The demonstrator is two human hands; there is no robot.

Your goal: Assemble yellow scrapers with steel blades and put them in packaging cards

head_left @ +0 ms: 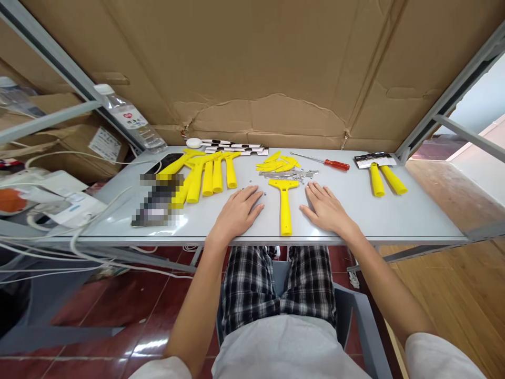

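While two flat, released hands [238, 211] [325, 209] flank one yellow handle [285, 208], one screwdriver [335, 165] lies beyond.

Fairly bright, even light lay over the grey surface [418, 210], and I noticed only soft shadows. White glare streaked the glossy red floor tiles [153, 346], and a smaller shine caught the surface's front left, beside a patch of coarse mosaic blocks [158, 202]. The lower left corner sank into darkness. Toward the edges, the grey metal frame [453, 92] splayed outward with wide-angle stretch. The left hand [238, 210], right hand [325, 208] and central yellow scraper handle [285, 210] looked reasonably sharp.
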